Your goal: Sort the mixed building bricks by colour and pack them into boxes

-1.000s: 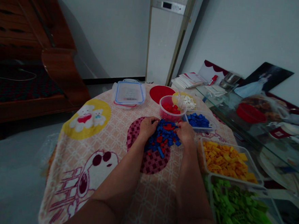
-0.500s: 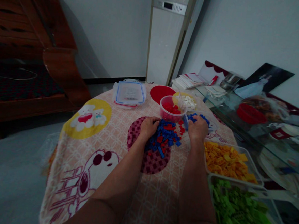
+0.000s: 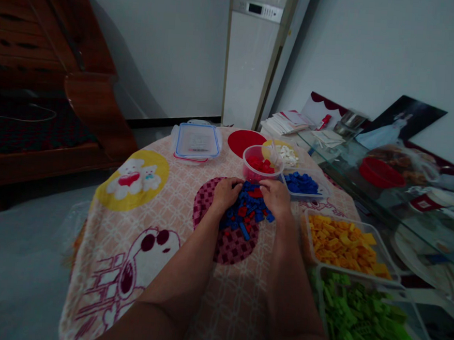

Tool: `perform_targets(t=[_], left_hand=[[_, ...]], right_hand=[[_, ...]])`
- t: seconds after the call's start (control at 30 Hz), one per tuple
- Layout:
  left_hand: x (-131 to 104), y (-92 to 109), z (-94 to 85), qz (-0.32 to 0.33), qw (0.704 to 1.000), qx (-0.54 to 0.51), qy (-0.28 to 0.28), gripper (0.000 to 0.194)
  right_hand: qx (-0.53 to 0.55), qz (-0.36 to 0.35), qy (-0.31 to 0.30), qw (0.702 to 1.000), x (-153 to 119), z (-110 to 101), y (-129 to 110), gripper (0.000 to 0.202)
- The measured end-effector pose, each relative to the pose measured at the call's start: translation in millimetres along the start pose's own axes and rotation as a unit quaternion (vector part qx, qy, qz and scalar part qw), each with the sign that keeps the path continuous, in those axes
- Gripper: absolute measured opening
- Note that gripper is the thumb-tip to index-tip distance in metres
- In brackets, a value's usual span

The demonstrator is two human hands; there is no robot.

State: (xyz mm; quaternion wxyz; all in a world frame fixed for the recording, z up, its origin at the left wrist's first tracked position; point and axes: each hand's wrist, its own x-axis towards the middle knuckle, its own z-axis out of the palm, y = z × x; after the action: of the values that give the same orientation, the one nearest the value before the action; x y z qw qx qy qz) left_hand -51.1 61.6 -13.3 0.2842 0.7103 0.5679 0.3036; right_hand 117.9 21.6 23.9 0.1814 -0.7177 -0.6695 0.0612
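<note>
Cloth-covered table [image 3: 233,305]: blue and red bricks [image 3: 248,211] heaped between left hand [image 3: 225,194] and right hand [image 3: 278,197].
Bricks are judged light and stiff; opposite sides should be gripped. Fingers [image 3: 268,184] are curled; whether anything is pinched cannot be told.

A: Hands?
B: Left hand [image 3: 227,193] against the left side of a blue-and-red brick pile [image 3: 245,212], fingers bent. Right hand [image 3: 276,197] at its far right side, fingertips on or just over it. Can't tell if either grips a piece.
A: Beyond them?
B: Round tub [image 3: 246,170] with red pieces [image 3: 261,165], just past the pile, toward the table's [image 3: 228,310] far edge. White pieces [image 3: 286,156] behind it, to the right.
A: Right edge?
B: Going nearer: blue pieces [image 3: 302,183], yellow pieces [image 3: 342,244], green pieces [image 3: 364,322], each in a clear box.
A: Far edge, left?
B: Blue-rimmed clear lid [image 3: 198,138], lying flat.
</note>
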Motion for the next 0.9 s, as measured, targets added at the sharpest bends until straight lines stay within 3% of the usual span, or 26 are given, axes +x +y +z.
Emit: perform_targets(t=[0.13, 0.43, 0.73, 0.9], left_hand=[[0, -1, 0.4, -0.002, 1.000, 0.001, 0.001, 0.031], [1, -1, 0.2, -0.004, 1.000, 0.001, -0.002, 0.031], [1, 0, -0.2, -0.011, 1.000, -0.005, 0.002, 0.031], [0, 1, 0.3, -0.010, 1.000, 0.000, 0.003, 0.030]], right_hand=[[0.010, -0.015, -0.043, 0.999, -1, 4, 1, 0.025], [0.143, 0.056, -0.126, 0.980, -5, -16, 13, 0.020], [-0.008, 0.113, 0.010, 0.993, 1, -6, 18, 0.021], [-0.032, 0.116, 0.009, 0.993, 2, 3, 6, 0.028]])
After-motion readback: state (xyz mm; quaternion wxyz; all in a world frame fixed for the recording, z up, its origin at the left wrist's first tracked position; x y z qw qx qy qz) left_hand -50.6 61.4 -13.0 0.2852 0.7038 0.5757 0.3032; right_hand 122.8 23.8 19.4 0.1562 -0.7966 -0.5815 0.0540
